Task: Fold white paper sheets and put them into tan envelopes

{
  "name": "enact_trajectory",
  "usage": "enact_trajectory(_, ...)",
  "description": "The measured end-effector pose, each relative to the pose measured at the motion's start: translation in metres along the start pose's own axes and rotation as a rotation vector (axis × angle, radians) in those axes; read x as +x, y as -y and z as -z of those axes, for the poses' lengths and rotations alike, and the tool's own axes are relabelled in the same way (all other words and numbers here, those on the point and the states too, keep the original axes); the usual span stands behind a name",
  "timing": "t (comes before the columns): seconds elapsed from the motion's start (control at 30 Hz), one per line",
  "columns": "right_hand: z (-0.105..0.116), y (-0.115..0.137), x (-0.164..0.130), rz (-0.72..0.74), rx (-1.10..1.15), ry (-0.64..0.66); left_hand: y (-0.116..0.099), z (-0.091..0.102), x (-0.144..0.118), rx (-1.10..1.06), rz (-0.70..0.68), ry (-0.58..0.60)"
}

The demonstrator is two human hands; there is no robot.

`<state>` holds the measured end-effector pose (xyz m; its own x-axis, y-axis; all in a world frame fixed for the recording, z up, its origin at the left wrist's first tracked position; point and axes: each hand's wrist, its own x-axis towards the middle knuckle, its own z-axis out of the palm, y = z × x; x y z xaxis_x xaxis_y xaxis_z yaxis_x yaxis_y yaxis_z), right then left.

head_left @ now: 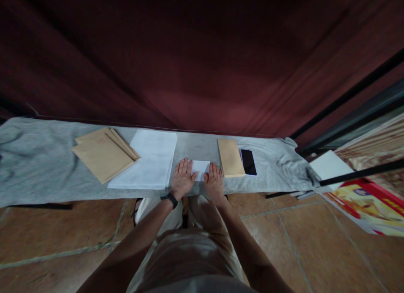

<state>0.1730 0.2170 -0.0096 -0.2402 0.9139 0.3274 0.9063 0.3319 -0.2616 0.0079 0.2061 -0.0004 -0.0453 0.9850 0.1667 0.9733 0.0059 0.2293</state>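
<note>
A long table under a grey cloth [41, 166] carries a loose pile of brown envelopes [104, 154] at the left, overlapping a stack of white paper [148, 162], and at the right a single brown envelope [231, 157] with a black phone [248, 161] touching its right edge; what the envelopes hold cannot be seen. A dark red curtain [202, 61] hangs behind the table, and a colourful poster [362, 204] leans by the far right end. A small folded white sheet [201, 169] lies between the paper stack and the single envelope, with the left hand [182, 178] and right hand [214, 180] both spread flat, palms down, resting on its left and right edges and gripping nothing.
</note>
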Motion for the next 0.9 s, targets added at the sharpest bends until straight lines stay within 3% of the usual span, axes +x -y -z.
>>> enact_trajectory(0.2,0.004,0.023,0.014,0.13,0.091,0.093,0.001,0.002,0.0,0.027,-0.018,-0.006)
enact_trajectory(0.37,-0.003,0.03,0.018,0.139,0.091,0.172,0.002,0.005,-0.001,0.033,-0.033,0.029)
enact_trajectory(0.9,-0.005,0.008,0.007,0.065,-0.002,0.065,0.005,-0.001,-0.013,-0.105,0.059,-0.083)
